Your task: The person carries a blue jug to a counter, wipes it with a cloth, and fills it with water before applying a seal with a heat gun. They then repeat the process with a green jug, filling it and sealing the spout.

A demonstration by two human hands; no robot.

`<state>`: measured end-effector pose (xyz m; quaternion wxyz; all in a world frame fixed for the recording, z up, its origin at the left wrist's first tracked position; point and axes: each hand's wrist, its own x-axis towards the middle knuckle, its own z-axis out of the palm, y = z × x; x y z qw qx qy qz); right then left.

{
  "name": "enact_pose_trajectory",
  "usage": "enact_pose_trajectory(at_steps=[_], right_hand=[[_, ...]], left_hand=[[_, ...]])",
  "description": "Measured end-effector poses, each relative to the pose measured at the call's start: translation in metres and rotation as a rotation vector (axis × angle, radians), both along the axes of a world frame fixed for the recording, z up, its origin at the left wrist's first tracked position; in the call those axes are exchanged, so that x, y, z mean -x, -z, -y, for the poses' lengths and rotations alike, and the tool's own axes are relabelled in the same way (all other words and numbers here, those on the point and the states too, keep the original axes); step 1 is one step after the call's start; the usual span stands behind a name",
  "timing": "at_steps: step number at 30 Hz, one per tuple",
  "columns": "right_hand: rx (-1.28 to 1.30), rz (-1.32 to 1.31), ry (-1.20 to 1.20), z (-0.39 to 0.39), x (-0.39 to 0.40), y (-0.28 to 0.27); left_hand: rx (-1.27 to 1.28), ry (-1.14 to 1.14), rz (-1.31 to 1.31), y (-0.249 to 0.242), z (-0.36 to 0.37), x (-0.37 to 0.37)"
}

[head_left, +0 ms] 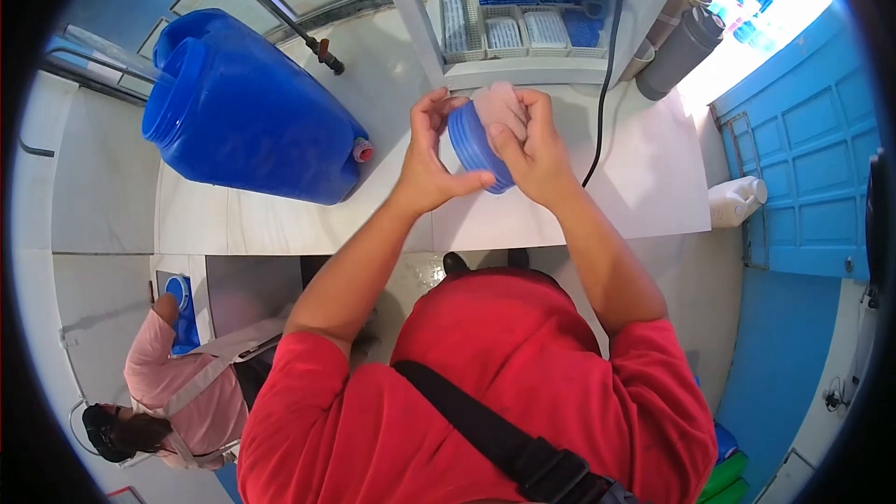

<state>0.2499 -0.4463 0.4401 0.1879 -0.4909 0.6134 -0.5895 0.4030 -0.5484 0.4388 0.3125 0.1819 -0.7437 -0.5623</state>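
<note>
Both my hands are raised over the white counter, close together. My left hand [441,154] has its fingers around the left side of a round, ridged blue lid [476,149], with the thumb across its lower edge. On the right side, my right hand [534,145] holds a pale pink cloth [499,108] pressed against the lid. The cloth covers the lid's upper right part. What lies under the lid is hidden.
A large blue jug [257,112] stands at left on the counter [373,215]. A white shelf [551,72] with baskets is ahead. A black cable [605,103] hangs beside a grey tumbler [679,51]. Another person [201,373] is at lower left.
</note>
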Motion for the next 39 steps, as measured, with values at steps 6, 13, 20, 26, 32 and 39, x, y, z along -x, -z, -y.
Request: enact_pose_trajectory(at_steps=[6, 13, 20, 26, 32, 39], right_hand=[[0.156, -0.068, -0.149, 0.020, -0.012, -0.017], [0.299, -0.567, -0.278, 0.034, -0.019, -0.052], [0.376, -0.599, -0.244, 0.026, -0.045, -0.079], [0.401, -0.635, -0.200, 0.023, -0.024, -0.081], [0.280, -0.432, -0.124, 0.029, -0.029, -0.109], [0.468, -0.537, -0.271, 0.006, -0.064, -0.117]], left_hand=[[-1.032, -0.015, -0.521, -0.007, -0.027, 0.007], [-1.215, 0.055, -0.605, -0.051, -0.018, -0.011], [-1.126, 0.561, -0.799, -0.050, 0.009, -0.026], [-1.086, 0.152, -0.729, -0.092, 0.006, -0.020], [-0.949, 0.069, -0.595, -0.092, -0.015, -0.002], [-0.654, 0.092, -0.563, -0.077, 0.016, -0.005]])
